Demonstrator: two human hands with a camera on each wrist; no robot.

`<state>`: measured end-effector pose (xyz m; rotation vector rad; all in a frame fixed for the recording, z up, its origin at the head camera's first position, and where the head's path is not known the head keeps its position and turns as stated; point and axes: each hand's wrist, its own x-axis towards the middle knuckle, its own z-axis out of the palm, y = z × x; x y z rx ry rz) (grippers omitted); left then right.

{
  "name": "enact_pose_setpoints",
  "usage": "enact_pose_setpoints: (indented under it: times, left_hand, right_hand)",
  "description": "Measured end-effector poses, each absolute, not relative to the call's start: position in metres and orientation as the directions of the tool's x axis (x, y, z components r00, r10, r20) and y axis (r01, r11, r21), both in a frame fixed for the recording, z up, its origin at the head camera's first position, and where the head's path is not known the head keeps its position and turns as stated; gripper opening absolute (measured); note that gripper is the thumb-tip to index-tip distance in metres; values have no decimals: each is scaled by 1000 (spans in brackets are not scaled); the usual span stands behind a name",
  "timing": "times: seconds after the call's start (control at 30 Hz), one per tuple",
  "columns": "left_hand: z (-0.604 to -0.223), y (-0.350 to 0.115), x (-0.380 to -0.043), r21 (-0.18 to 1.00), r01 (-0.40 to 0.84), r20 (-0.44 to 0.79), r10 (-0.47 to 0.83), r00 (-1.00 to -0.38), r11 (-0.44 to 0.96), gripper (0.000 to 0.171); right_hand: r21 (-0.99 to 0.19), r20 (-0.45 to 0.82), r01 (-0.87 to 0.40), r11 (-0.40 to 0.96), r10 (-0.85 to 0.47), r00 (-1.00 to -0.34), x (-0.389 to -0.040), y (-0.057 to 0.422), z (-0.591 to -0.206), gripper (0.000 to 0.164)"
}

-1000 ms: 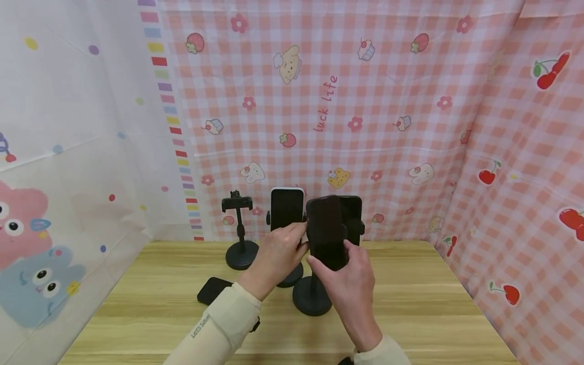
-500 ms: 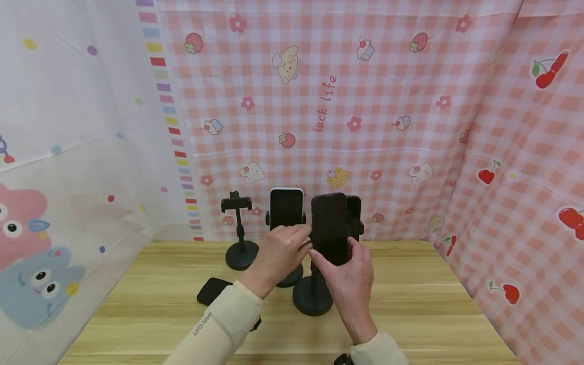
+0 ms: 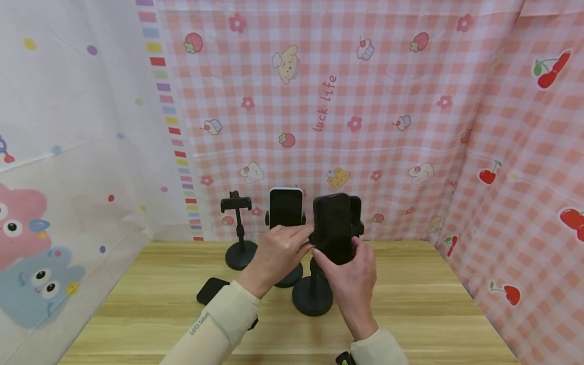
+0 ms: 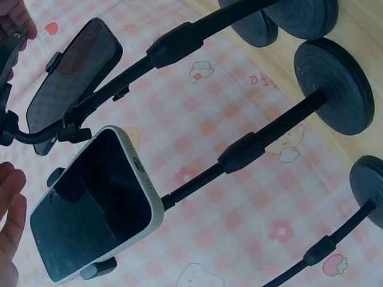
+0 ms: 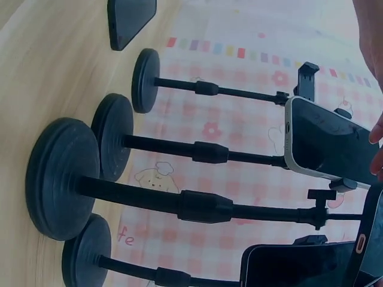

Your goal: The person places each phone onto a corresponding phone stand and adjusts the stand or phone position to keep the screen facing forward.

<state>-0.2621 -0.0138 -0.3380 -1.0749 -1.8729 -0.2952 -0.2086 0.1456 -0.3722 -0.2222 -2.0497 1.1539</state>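
Note:
My right hand grips a black smartphone low down, thumb at its lower left and fingers along its right edge. The phone stands nearly upright at the head of a black phone stand. At the phone's left edge my left hand pinches the holder's side clamp, partly hidden by the fingers. Only some left fingers show in the left wrist view, while the right wrist view catches the held phone's side edge.
Behind stand a white-edged phone in a holder and a dark phone in another. Farther left is a stand with a vacant holder. A black phone lies on the wooden table, with patterned cloth behind.
The held smartphone has shifted slightly right and straightened against the stand's head, covering more of the dark phone behind. My right hand moved with it, and my left hand stayed almost in place.

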Motion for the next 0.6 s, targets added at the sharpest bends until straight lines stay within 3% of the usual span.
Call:
enact_pose_setpoints:
  times: [0.3, 0.47, 0.6]
  left_hand:
    - [-337, -15, -260, -110, 806, 793, 541, -281, 581, 39]
    - [-335, -14, -258, 77, 836, 753, 519, -406, 543, 31]
    - [-329, -10, -253, 244, 814, 699, 486, -524, 527, 37]
  right_hand:
    - [-743, 574, -212, 635, 442, -689, -210, 143, -369, 84]
    - [-721, 579, -208, 661, 409, -705, -208, 146, -368, 92]
    - [-713, 567, -214, 667, 370, -736, -206, 149, -368, 90]
